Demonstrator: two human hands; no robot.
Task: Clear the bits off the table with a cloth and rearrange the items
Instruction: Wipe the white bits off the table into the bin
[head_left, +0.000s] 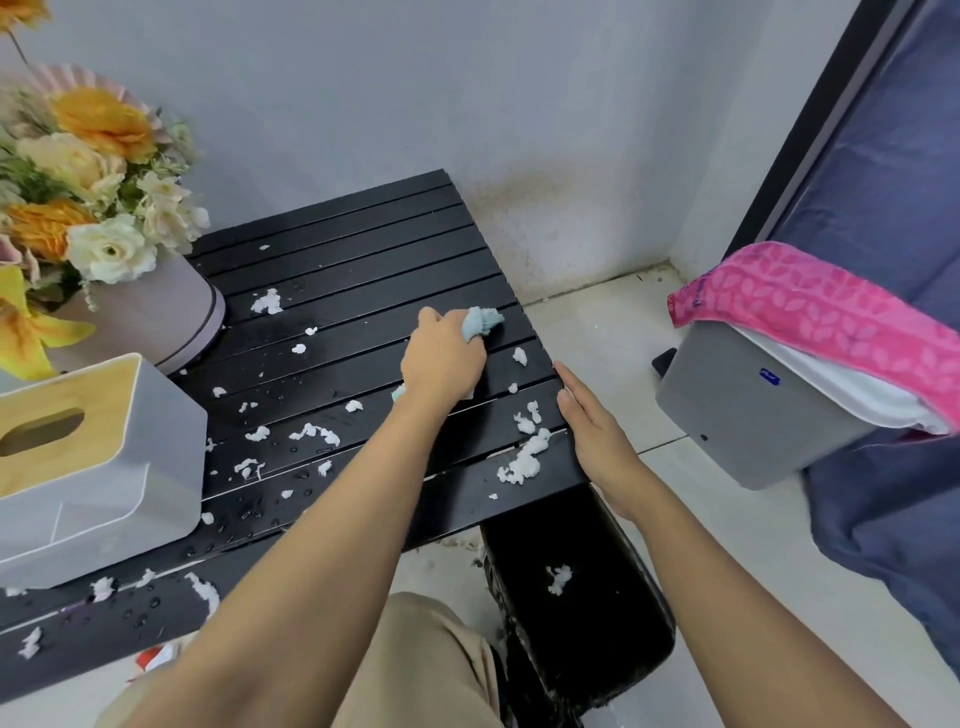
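Since the slatted black bench (363, 260) is beaded with water and gapped, a clean sweep is not assured. The black bin (597, 649) below its near right corner could be missed by a stroke angled wide. The tissue box (130, 467) could be nudged by the forearm. The right grip (597, 441) is laid flat, fingers straight, along the bench edge; the left grip (441, 364) is clamped round the pale blue cloth (483, 319), low on the slats. The white paper bits (524, 460) strewn there could be smeared or driven into the gaps.
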